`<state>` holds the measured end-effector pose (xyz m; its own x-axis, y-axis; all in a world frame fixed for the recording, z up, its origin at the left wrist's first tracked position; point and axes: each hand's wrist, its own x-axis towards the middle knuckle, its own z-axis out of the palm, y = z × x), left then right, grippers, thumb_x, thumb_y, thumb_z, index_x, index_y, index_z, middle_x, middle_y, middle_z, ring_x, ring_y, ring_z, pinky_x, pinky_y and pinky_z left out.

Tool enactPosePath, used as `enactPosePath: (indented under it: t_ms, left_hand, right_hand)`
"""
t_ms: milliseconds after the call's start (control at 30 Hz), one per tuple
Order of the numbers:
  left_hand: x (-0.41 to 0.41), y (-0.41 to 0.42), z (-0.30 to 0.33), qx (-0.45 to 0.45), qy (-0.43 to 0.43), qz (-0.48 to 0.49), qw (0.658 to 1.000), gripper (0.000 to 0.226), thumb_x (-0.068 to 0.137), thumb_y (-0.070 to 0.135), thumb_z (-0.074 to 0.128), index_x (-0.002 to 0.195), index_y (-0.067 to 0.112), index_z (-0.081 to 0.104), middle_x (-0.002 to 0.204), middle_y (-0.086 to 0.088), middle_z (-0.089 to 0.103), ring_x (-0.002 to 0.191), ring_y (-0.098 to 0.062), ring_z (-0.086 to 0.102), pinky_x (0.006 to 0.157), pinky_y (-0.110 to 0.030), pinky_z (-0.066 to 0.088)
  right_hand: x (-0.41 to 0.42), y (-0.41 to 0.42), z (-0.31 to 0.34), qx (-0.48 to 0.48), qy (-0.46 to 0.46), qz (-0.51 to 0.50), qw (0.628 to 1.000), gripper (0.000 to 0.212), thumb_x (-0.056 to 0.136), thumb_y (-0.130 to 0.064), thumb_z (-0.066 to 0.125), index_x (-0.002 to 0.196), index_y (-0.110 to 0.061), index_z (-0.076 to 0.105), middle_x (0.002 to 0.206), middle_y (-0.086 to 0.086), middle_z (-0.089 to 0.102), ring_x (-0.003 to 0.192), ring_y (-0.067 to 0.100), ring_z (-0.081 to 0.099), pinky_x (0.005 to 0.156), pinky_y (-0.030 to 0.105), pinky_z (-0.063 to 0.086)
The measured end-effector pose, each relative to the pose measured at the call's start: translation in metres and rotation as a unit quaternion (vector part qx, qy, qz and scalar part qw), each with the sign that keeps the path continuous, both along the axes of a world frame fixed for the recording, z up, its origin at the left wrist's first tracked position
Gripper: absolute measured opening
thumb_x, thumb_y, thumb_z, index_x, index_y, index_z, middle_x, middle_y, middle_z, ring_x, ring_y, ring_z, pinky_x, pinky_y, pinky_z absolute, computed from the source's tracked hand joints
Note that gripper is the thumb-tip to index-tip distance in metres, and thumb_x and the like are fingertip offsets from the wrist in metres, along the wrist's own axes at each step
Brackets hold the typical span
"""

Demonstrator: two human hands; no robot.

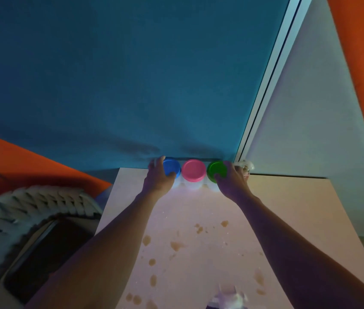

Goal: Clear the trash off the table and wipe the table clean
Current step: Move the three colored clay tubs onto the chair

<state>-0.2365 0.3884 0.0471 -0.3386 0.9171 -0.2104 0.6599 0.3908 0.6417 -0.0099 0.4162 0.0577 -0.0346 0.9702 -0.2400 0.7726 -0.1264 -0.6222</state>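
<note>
Three clear jars stand in a row at the far edge of the pale table [288, 208]: a blue-lidded jar [173, 167], a pink-lidded jar [193, 170] and a green-lidded jar [216, 170]. My left hand [159, 178] wraps the blue-lidded jar from the left. My right hand [233, 181] wraps the green-lidded jar from the right. Brown spill stains [176, 245] and crumbs dot the tabletop nearer to me. A blurred whitish crumpled object [230, 296] lies at the near edge.
A small clear glass item [246, 167] sits right behind my right hand at the table's back corner. A woven basket [20, 219] with a dark inside stands left of the table. Blue wall behind, grey panel and orange surface to the right.
</note>
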Motion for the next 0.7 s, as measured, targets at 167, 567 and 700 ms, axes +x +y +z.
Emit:
enactPosePath:
  t_ms: [167, 567, 700]
  left_hand:
    - [-0.002, 0.008, -0.023, -0.027, -0.025, 0.029, 0.999, 0.065, 0.098, 0.031, 0.056, 0.157, 0.023, 0.028, 0.154, -0.013, 0.037, 0.133, -0.033, 0.047, 0.105, -0.039, 0.041]
    - [-0.008, -0.008, -0.03, -0.002, -0.059, 0.086, 0.995, 0.058, 0.093, 0.033, 0.06, 0.147, 0.031, 0.04, 0.136, -0.013, 0.046, 0.098, -0.026, 0.053, 0.092, -0.039, 0.052]
    - [-0.008, -0.038, -0.022, 0.028, -0.057, 0.111, 0.992, 0.055, 0.094, 0.033, 0.06, 0.146, 0.033, 0.042, 0.135, -0.01, 0.046, 0.094, -0.022, 0.054, 0.091, -0.041, 0.055]
  right_hand:
    - [0.001, 0.011, -0.012, 0.007, 0.01, -0.015, 1.0, 0.055, 0.094, -0.023, 0.053, 0.146, -0.017, 0.037, 0.138, 0.02, 0.043, 0.127, 0.037, 0.036, 0.088, 0.038, 0.031]
    - [-0.002, 0.009, -0.036, -0.024, 0.154, -0.12, 0.981, 0.057, 0.088, -0.015, 0.057, 0.143, -0.017, 0.044, 0.141, 0.016, 0.042, 0.123, 0.037, 0.046, 0.098, 0.047, 0.048]
    - [0.002, 0.001, -0.032, -0.072, 0.262, -0.163, 0.948, 0.052, 0.093, -0.016, 0.057, 0.143, -0.019, 0.045, 0.13, 0.01, 0.05, 0.096, 0.024, 0.057, 0.075, 0.04, 0.054]
